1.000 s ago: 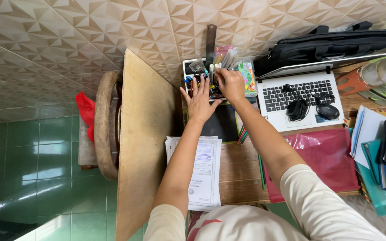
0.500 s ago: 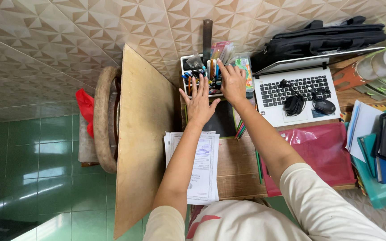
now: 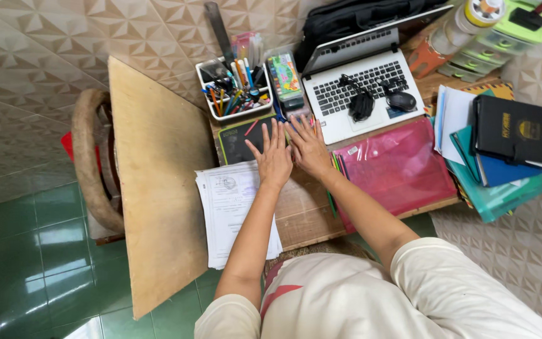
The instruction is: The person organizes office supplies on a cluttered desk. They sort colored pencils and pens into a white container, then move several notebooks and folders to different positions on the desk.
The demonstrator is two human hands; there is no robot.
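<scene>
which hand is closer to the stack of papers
Left. The left hand lies flat just above the stack of papers, its wrist at the top edge; the right hand rests farther right.

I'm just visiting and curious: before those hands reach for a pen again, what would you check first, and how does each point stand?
1. Both hands free: left hand and right hand lie flat, fingers spread, holding nothing. Ok.
2. Pen tray within view and unblocked, just beyond the fingertips. Ok.
3. Dark tablet partly under the left fingers; whether it would shift, cannot tell.
4. Paper stack overhangs the desk edge. Not ok.
5. Laptop is open with mouse and cable on its keys, beside the right hand. Not ok.
</scene>
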